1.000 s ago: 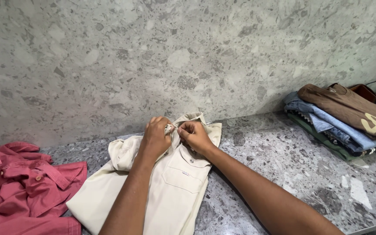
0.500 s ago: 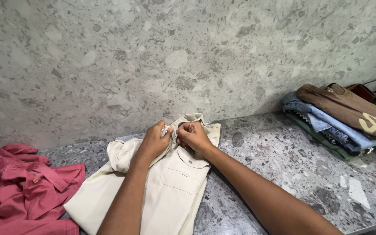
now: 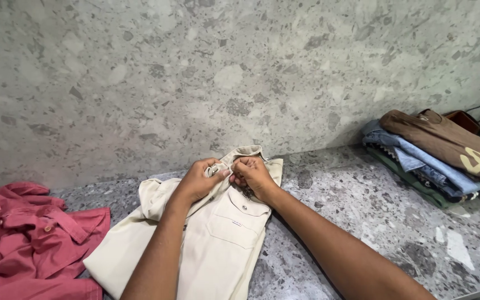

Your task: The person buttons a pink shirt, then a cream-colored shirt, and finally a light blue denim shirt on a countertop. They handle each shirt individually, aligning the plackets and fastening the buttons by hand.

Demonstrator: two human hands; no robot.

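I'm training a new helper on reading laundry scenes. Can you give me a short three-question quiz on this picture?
1. True or false: both hands pinch the cream shirt near its collar.
2. Which lies to the left of the cream shirt? A) a crumpled red garment B) a folded stack C) a basket
3. Fill in: the top piece of the folded stack is ____ in colour.

Key:
1. True: the left hand and the right hand meet at the collar end.
2. A, the red garment on the stone counter.
3. Brown.
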